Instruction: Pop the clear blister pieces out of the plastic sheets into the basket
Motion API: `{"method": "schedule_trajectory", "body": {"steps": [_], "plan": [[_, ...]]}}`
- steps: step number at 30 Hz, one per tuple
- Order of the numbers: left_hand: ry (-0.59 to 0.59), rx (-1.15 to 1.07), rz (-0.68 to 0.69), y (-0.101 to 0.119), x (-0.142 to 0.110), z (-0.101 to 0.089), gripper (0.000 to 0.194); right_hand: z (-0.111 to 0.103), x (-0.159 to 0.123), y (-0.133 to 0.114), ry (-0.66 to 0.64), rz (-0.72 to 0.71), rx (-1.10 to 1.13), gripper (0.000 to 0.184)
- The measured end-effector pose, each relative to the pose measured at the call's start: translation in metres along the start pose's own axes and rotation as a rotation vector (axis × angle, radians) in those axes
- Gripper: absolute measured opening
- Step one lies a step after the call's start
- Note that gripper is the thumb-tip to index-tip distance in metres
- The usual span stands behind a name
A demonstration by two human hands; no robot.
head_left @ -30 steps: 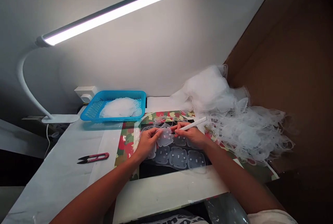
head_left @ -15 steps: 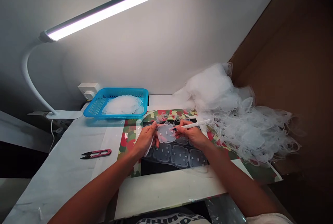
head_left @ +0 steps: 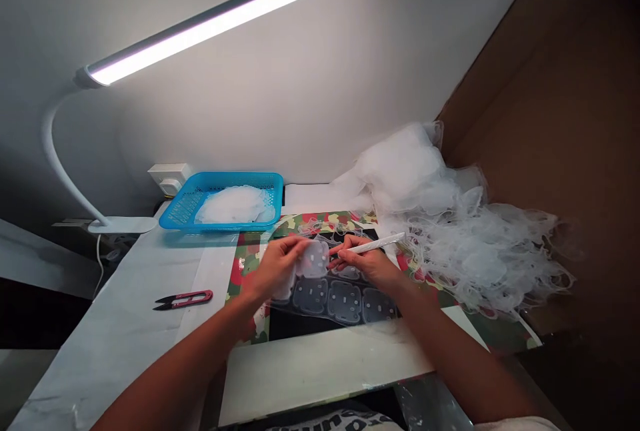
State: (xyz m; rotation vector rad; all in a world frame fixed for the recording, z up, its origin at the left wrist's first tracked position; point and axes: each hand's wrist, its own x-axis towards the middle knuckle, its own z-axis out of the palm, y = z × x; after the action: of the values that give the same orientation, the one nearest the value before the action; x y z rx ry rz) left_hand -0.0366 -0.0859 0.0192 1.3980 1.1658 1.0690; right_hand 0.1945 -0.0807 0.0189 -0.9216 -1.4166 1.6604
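My left hand (head_left: 280, 263) pinches a translucent rounded-square piece (head_left: 315, 259) dotted with small white marks, its fingertips slightly blurred. Wrapped by the fingers of my right hand (head_left: 367, 265) is a slim white pen-shaped tool (head_left: 377, 243). Its tip lies hidden near the piece's right edge, so I cannot tell whether the two touch. Below both hands, a clear sheet (head_left: 345, 301) bearing several similar rounded squares lies on a black mat (head_left: 295, 329).
Thread snips (head_left: 184, 299) lie on the left. A blue basket (head_left: 173, 221) holds a pile of translucent pieces (head_left: 235, 204). Lacy offcuts (head_left: 485, 257) are heaped on the right, beside a brown panel (head_left: 565, 117). A lamp (head_left: 230, 17) hangs overhead.
My left hand has shifted its grip on the translucent piece, which is tilted differently and slightly left. My right hand still holds the pen-shaped tool. The whole view has shifted slightly.
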Motion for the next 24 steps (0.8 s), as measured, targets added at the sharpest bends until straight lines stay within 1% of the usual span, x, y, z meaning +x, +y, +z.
{"method": "schedule_trajectory", "body": {"steps": [1,2,4,6,7,8,9,10,11,12,15,16,17,18,19,20,22,24], "plan": [[0.081,0.104,0.074,0.006,0.007,-0.014,0.061,-0.003,-0.002,-0.002,0.008,-0.022,-0.034,0.032],[0.190,0.204,0.135,0.014,0.017,-0.032,0.061,-0.006,-0.004,-0.003,0.026,-0.045,-0.069,0.031],[0.457,0.503,0.209,0.031,0.040,-0.075,0.060,-0.016,-0.008,-0.004,0.081,-0.085,-0.135,0.030],[0.560,0.604,0.210,0.047,0.064,-0.117,0.054,-0.025,-0.014,-0.004,0.117,-0.102,-0.243,0.028],[0.594,0.692,0.223,0.052,0.073,-0.131,0.050,-0.029,-0.017,-0.003,0.119,-0.100,-0.319,0.026],[0.602,0.757,0.253,0.055,0.078,-0.139,0.049,-0.031,-0.021,-0.001,0.110,-0.094,-0.405,0.024],[0.597,0.817,0.298,0.054,0.079,-0.138,0.049,-0.033,-0.024,0.000,0.089,-0.085,-0.493,0.021],[0.570,0.872,0.355,0.050,0.076,-0.129,0.049,-0.033,-0.027,0.001,0.063,-0.079,-0.573,0.019],[0.520,0.913,0.420,0.043,0.067,-0.112,0.050,-0.033,-0.030,0.003,0.036,-0.078,-0.636,0.016],[0.439,0.938,0.474,0.032,0.055,-0.088,0.048,-0.033,-0.033,0.004,0.015,-0.085,-0.682,0.014],[0.057,0.970,0.592,-0.010,0.001,-0.006,0.031,-0.031,-0.036,0.006,-0.018,-0.130,-0.749,0.011],[-0.127,0.997,0.633,-0.024,-0.017,0.017,0.036,-0.030,-0.036,0.006,-0.030,-0.149,-0.757,0.011],[-0.247,1.025,0.658,-0.036,-0.033,0.035,0.045,-0.030,-0.035,0.006,-0.047,-0.167,-0.763,0.011],[-0.282,1.051,0.640,-0.045,-0.046,0.047,0.050,-0.029,-0.035,0.006,-0.065,-0.183,-0.771,0.012],[-0.316,1.073,0.622,-0.052,-0.054,0.053,0.055,-0.029,-0.034,0.006,-0.085,-0.197,-0.783,0.012],[-0.325,1.092,0.599,-0.056,-0.060,0.055,0.057,-0.028,-0.033,0.007,-0.101,-0.208,-0.799,0.013],[-0.340,1.113,0.564,-0.059,-0.062,0.050,0.059,-0.027,-0.031,0.010,-0.116,-0.228,-0.834,0.014],[-0.356,1.116,0.559,-0.057,-0.059,0.043,0.059,-0.026,-0.028,0.014,-0.110,-0.246,-0.862,0.013]]}}
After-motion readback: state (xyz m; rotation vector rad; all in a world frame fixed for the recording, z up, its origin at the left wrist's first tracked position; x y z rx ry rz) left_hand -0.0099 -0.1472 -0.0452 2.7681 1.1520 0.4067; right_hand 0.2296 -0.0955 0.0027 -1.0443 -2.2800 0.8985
